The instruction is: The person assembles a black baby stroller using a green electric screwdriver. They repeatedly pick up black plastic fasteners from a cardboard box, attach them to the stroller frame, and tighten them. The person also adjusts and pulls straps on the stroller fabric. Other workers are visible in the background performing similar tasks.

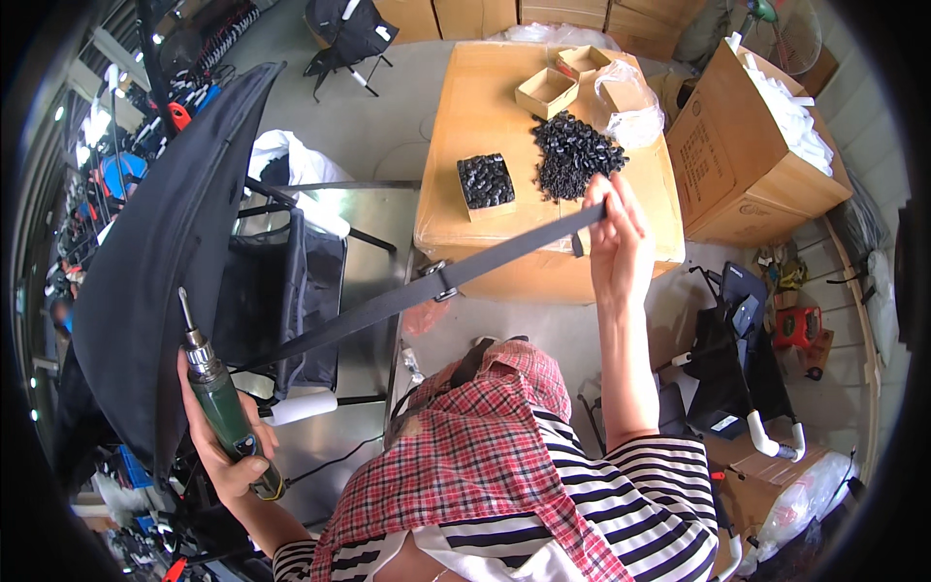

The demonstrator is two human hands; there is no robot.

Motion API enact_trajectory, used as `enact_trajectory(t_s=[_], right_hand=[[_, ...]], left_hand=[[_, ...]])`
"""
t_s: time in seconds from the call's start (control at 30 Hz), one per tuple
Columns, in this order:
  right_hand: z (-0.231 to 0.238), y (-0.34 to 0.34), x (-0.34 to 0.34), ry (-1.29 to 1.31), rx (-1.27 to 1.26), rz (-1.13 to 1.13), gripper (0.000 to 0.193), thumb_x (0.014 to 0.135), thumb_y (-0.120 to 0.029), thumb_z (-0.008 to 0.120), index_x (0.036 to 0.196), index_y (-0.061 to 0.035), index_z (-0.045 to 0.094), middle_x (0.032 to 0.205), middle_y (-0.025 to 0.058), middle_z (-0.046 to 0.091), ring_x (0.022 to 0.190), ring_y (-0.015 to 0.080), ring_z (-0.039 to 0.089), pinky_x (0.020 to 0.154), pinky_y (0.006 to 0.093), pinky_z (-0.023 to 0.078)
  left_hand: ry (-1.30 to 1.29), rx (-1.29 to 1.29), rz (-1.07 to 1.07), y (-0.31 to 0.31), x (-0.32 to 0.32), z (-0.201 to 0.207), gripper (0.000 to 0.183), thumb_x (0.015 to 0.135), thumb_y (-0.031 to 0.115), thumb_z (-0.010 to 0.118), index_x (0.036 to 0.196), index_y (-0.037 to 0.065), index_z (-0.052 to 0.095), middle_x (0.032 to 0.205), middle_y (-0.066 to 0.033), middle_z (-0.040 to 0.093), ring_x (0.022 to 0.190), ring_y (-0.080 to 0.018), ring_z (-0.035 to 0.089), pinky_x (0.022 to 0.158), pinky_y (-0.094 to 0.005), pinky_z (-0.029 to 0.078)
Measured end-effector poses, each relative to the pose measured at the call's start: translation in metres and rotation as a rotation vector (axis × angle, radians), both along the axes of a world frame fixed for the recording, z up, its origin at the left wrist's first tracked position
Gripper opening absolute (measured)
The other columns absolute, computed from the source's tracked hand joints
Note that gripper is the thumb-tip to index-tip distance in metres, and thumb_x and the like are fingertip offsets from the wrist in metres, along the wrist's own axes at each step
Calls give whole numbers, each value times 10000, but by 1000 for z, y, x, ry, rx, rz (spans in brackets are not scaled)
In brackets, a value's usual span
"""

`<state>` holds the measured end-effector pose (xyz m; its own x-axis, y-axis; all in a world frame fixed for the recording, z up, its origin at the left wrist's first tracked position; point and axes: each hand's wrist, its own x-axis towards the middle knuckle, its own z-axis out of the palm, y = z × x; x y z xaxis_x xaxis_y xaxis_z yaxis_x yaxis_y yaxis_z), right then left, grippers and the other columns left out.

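Observation:
My left hand (pixel 240 473) is wrapped round a green electric screwdriver (pixel 225 409), its metal bit pointing up and away. A cord trails from the tool's lower end. Up at the right, my right hand (pixel 623 238) pinches the end of a black webbing strap (pixel 504 255). The strap runs taut down to the left, toward a black fabric stroller seat (pixel 315 291) on a frame; its far end is hard to make out. A buckle (pixel 444 281) sits partway along it. Beside the screwdriver rises a large black canopy (pixel 160 262), close to my left hand.
Ahead, a carton used as a table (pixel 446 213) bears a box of black plastic parts (pixel 487 184), a loose heap of them (pixel 577 155) and an open small box (pixel 548 92). A big carton (pixel 737 155) stands right. Another folded black stroller (pixel 747 359) lies below it.

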<state>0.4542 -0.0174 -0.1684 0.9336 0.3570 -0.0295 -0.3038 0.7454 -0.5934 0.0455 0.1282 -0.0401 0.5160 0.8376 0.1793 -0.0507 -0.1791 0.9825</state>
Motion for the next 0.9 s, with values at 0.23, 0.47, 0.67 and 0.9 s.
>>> enact_trajectory(t_s=[0.23,0.47,0.67,0.9], right_hand=[[1,36,163,-30,117,-94,345,1021,23,428,1326,183,420,1270,277,592,1085,336,656,943,347,577],[43,43,262,51,20,-162,310,1044,-4,395,1280,185,465,1263,274,609,1155,348,643,993,389,583],[44,34,341,138,113,-206,218,1034,-41,484,1138,145,531,1016,228,677,929,308,696,867,364,623],[68,41,333,-310,17,-201,187,999,-54,572,942,116,622,797,190,666,653,238,640,705,323,590]], left_hand=[[4,-43,-11,0,-2,6,1334,594,157,868,1611,65,9,805,-115,592,545,-171,636,548,-292,532],[-16,-83,-7,3,-7,3,1353,582,118,888,1613,84,12,805,-107,597,553,-170,637,554,-293,529],[-32,-121,-9,9,-5,4,1372,572,104,903,1609,77,6,800,-110,596,554,-171,631,543,-291,527],[-27,-110,9,8,-13,-4,1394,567,139,913,1608,70,-10,759,-106,599,555,-190,630,524,-290,525]])
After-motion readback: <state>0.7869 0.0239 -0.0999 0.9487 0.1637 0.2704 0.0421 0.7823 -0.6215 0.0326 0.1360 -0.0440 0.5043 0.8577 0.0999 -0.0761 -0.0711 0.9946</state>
